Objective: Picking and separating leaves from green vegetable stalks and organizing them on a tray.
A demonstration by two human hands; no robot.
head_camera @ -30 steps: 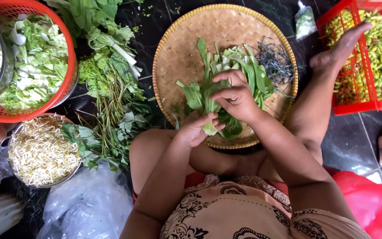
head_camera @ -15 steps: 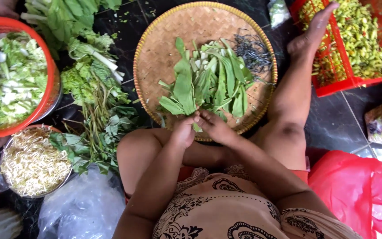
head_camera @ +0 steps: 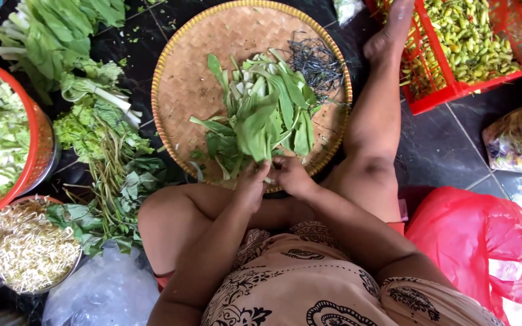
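Note:
A round woven bamboo tray [head_camera: 188, 78] lies on the dark floor between my knees. A loose bunch of green leafy stalks [head_camera: 261, 115] rests on it, with a small heap of dark thin stems [head_camera: 318, 60] at its far right. My left hand [head_camera: 252, 184] and my right hand [head_camera: 291, 175] meet at the tray's near rim. Both pinch the lower ends of the green stalks, fingers closed around them. The stalk bases are hidden under my fingers.
Leafy greens [head_camera: 61, 36] and long stems [head_camera: 110, 175] are piled on the floor at left. An orange basket of cut greens [head_camera: 7, 139] and a metal bowl of bean sprouts [head_camera: 28, 253] stand at left. A red crate of green chillies [head_camera: 466, 42] stands at right, with a red plastic bag [head_camera: 484, 247] nearer.
My hands have drawn back from the middle of the tray to its near rim. The bunch of leaves now lies spread out on the tray.

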